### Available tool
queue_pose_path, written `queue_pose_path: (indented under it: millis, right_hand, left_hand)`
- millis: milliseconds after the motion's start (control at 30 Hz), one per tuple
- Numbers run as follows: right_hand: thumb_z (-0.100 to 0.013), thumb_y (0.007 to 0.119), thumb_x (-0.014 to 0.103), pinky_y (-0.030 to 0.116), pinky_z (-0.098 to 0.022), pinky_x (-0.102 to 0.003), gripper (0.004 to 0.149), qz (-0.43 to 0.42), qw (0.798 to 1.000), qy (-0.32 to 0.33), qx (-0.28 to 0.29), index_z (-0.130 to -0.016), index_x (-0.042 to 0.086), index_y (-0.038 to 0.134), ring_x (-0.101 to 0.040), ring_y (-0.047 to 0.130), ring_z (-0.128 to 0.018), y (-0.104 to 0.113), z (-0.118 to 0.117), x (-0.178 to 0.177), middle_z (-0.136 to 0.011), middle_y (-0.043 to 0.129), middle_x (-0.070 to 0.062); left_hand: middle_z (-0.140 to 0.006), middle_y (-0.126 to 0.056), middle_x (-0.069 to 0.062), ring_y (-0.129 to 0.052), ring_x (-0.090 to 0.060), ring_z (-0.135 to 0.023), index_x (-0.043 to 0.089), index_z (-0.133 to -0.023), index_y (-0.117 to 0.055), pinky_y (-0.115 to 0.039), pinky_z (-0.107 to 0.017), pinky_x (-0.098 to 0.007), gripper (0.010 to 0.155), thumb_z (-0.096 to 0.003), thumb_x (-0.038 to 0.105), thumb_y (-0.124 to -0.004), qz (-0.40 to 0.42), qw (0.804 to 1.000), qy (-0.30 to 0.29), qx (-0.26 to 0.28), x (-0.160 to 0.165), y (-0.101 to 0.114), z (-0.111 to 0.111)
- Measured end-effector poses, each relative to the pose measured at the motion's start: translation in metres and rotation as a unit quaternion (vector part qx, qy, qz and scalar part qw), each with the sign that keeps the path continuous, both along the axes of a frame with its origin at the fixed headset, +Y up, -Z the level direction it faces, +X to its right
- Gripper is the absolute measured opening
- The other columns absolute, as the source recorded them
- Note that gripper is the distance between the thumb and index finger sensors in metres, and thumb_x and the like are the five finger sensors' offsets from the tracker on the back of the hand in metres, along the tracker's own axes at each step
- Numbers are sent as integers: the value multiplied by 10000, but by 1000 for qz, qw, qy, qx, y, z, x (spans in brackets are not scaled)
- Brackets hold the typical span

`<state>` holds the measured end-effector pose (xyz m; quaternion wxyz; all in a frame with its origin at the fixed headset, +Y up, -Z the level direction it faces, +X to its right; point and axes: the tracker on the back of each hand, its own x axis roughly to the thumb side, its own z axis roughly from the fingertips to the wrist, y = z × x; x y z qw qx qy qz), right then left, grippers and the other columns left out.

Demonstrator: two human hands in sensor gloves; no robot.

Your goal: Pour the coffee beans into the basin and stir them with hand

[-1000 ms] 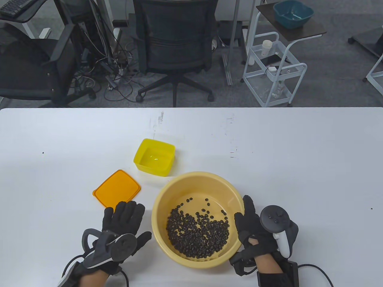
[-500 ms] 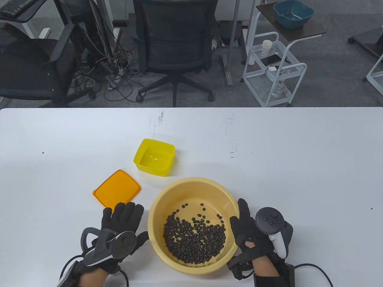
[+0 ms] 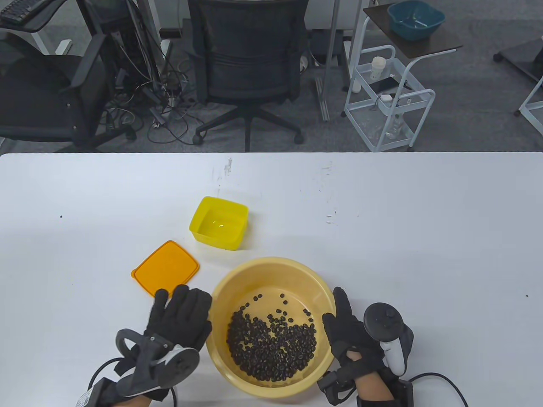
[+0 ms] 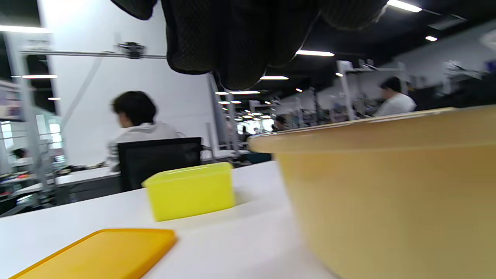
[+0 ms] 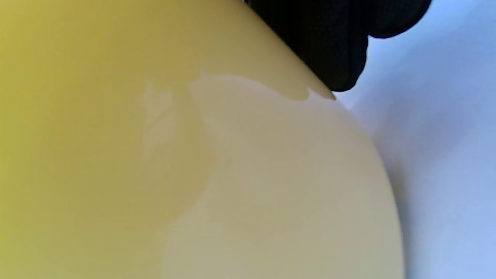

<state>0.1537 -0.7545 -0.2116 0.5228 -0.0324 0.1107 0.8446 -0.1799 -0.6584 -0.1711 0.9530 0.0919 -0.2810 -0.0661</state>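
Observation:
The tan round basin (image 3: 271, 261) stands near the table's front edge, with dark coffee beans (image 3: 271, 345) heaped in the near half of its floor. My right hand (image 3: 344, 324) lies against the outside of its right wall, fingers straight, thumb at the rim. The right wrist view shows those fingers (image 5: 329, 46) pressed against the basin's wall (image 5: 193, 155). On the other side, my left hand (image 3: 183, 313) lies with straight fingers beside the left wall. In the left wrist view its fingers (image 4: 232, 38) hang above the table, left of the basin (image 4: 387, 186).
An empty yellow container (image 3: 218, 222) (image 4: 190, 190) stands behind the basin to the left. Its orange lid (image 3: 165, 267) (image 4: 100, 252) lies flat just beyond my left fingertips. Office chairs, cables and a white cart stand past the table's far edge.
The basin has slid toward the front edge and slightly left, my right hand moving with it. My left hand has shifted right and closed in on the basin's left wall.

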Motion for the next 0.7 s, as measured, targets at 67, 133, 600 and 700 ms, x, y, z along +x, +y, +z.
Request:
queue_pose_path:
  millis: [67, 133, 600, 700]
  right_hand:
    - [-501, 586, 337, 558, -592, -620, 658, 0, 1000, 3, 1, -1004, 109, 229, -496, 812, -710, 0, 0, 0, -877, 631, -244]
    - [-502, 585, 336, 555, -592, -622, 658, -2, 1000, 4, 3, -1004, 107, 227, -496, 809, -711, 0, 0, 0, -877, 628, -245]
    - [-507, 574, 344, 560, -592, -615, 655, 5, 1000, 1, 9, -1005, 105, 220, -486, 812, -710, -3, 3, 0, -879, 628, -236]
    - [-509, 554, 343, 560, -593, -614, 645, 4, 1000, 0, 9, -1006, 106, 220, -485, 811, -711, -3, 3, 0, -880, 627, -237]
  left_hand:
    - [-992, -882, -66, -871, -339, -958, 216, -1011, -721, -521, -774, -534, 532, -537, 446, -640, -54, 996, -38, -58, 30, 3, -7]
    - [-974, -897, -58, -886, -332, -942, 218, -999, -734, -528, -771, -529, 525, -534, 445, -645, -126, 981, -58, -135, 59, 0, -21]
    - [-798, -1015, -58, -1009, -334, -755, 195, -873, -851, -597, -732, -517, 495, -494, 461, -677, -362, 733, -76, -571, 160, -98, -75]
    - [-806, -992, -50, -1026, -304, -718, 176, -911, -794, -635, -704, -521, 510, -516, 464, -649, -228, 717, -91, -653, 176, -101, -81]
